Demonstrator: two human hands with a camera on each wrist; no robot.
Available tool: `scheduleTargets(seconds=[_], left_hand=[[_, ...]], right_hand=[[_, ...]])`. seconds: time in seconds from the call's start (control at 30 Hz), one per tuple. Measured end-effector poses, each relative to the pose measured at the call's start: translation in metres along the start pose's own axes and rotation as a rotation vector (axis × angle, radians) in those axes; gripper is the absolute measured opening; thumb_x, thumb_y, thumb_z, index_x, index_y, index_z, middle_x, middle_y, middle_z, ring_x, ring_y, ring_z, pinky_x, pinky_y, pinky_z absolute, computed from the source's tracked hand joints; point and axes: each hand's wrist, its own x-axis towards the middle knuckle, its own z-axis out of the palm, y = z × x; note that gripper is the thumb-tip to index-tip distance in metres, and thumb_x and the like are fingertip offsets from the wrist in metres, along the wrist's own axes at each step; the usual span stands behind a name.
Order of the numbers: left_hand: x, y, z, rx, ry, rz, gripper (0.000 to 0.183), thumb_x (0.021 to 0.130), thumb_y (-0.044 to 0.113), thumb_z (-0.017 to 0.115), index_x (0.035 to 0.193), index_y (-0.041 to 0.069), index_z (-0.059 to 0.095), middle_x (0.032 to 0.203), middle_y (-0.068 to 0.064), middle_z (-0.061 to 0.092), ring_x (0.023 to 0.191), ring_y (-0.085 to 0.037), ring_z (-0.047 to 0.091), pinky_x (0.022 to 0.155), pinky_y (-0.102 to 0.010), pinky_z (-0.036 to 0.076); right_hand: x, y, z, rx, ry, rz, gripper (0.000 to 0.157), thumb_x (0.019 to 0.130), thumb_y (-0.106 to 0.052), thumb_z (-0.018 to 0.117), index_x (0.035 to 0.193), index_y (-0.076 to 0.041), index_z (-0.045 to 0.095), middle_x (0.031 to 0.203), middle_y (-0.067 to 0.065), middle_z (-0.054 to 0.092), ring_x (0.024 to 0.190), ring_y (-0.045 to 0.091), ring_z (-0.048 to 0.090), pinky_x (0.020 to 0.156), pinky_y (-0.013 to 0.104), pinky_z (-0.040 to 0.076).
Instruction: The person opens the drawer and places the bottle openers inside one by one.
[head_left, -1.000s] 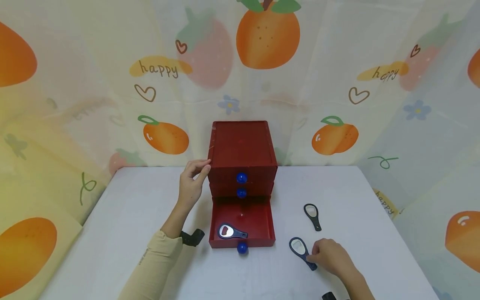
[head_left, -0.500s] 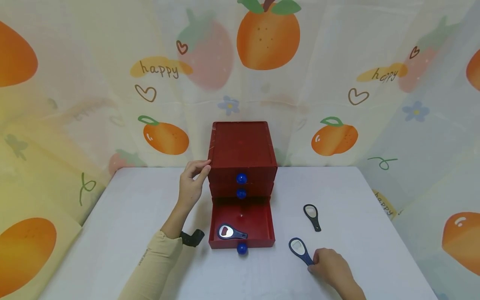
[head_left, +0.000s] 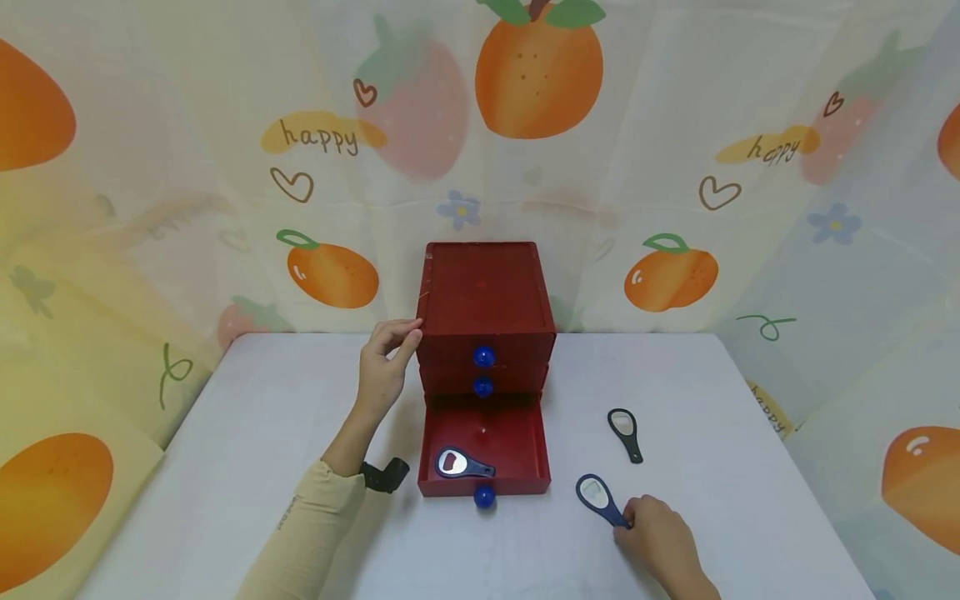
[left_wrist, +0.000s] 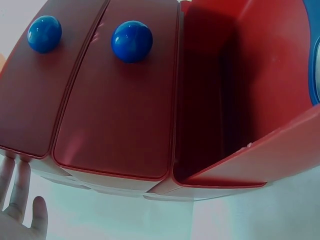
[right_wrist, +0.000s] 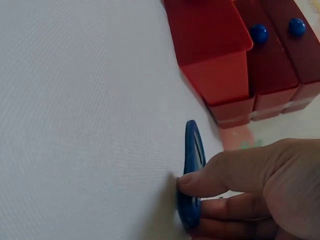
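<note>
A red drawer cabinet (head_left: 483, 287) stands at the back of the white table, its bottom drawer (head_left: 517, 446) pulled out. Inside that drawer lies a blue bottle opener (head_left: 476, 467). My left hand (head_left: 381, 371) touches the cabinet's left side with its fingertips, the fingers fairly straight in the left wrist view. To the right of the drawer, my right hand (head_left: 662, 537) pinches a second blue bottle opener (head_left: 611, 510) by the handle, between thumb and fingers. In the right wrist view this opener (right_wrist: 190, 145) is seen edge-on above the tabletop.
A black bottle opener (head_left: 632, 446) lies on the table (head_left: 720, 467) beyond my right hand. Blue round knobs (head_left: 483, 357) stick out from the drawer fronts; the upper two drawers are closed. A fruit-patterned cloth (head_left: 540, 192) hangs behind the table.
My right hand has shifted slightly toward the near end of the bottle opener's handle and now pinches it there. The left hand, cabinet and other openers have stayed in place.
</note>
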Motion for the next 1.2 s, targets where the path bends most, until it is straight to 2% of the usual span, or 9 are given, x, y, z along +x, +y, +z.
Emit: scheduleTargets(seconds=[0.2, 0.43, 0.6, 0.97, 1.2], left_hand=[[0.0, 0.0, 0.001, -0.004, 0.008, -0.005, 0.026, 0.097, 0.017, 0.06, 0.116, 0.002, 0.068, 0.115, -0.014, 0.061, 0.102, -0.003, 0.056, 0.091, -0.011, 0.046], [0.001, 0.0, 0.002, -0.009, 0.016, 0.006, 0.025, 0.096, 0.015, 0.061, 0.115, 0.001, 0.068, 0.114, -0.016, 0.061, 0.101, -0.002, 0.056, 0.091, -0.012, 0.046], [0.002, -0.001, 0.002, -0.031, 0.03, 0.017, 0.023, 0.095, 0.011, 0.062, 0.113, 0.0, 0.069, 0.112, -0.017, 0.062, 0.099, -0.001, 0.057, 0.09, -0.012, 0.046], [0.001, 0.0, 0.001, -0.021, 0.016, 0.005, 0.023, 0.096, 0.012, 0.061, 0.115, 0.001, 0.068, 0.113, -0.017, 0.062, 0.101, -0.003, 0.056, 0.091, -0.012, 0.046], [0.0, 0.008, 0.002, -0.004, 0.017, -0.029, 0.024, 0.096, 0.006, 0.058, 0.116, -0.005, 0.066, 0.115, -0.023, 0.059, 0.1, 0.002, 0.054, 0.091, -0.011, 0.045]], right_hand=[[0.002, 0.0, 0.003, 0.013, 0.002, 0.011, 0.013, 0.074, -0.011, 0.077, 0.076, -0.003, 0.067, 0.066, 0.002, 0.055, 0.062, 0.017, 0.048, 0.058, 0.03, 0.04], [0.003, 0.004, 0.003, 0.035, 0.025, -0.014, 0.013, 0.073, -0.012, 0.076, 0.078, -0.002, 0.069, 0.068, 0.002, 0.055, 0.062, 0.016, 0.047, 0.056, 0.029, 0.038], [0.004, 0.006, 0.002, 0.051, 0.036, -0.017, 0.017, 0.074, -0.013, 0.075, 0.084, 0.0, 0.071, 0.07, 0.003, 0.055, 0.064, 0.016, 0.047, 0.058, 0.029, 0.04], [0.002, 0.005, -0.001, 0.09, 0.094, -0.049, 0.017, 0.072, -0.013, 0.074, 0.083, 0.0, 0.072, 0.069, 0.001, 0.053, 0.064, 0.015, 0.045, 0.057, 0.027, 0.036], [0.002, 0.004, -0.006, 0.113, 0.101, -0.068, 0.016, 0.073, -0.015, 0.077, 0.081, -0.003, 0.072, 0.068, -0.001, 0.051, 0.063, 0.014, 0.044, 0.056, 0.025, 0.034]])
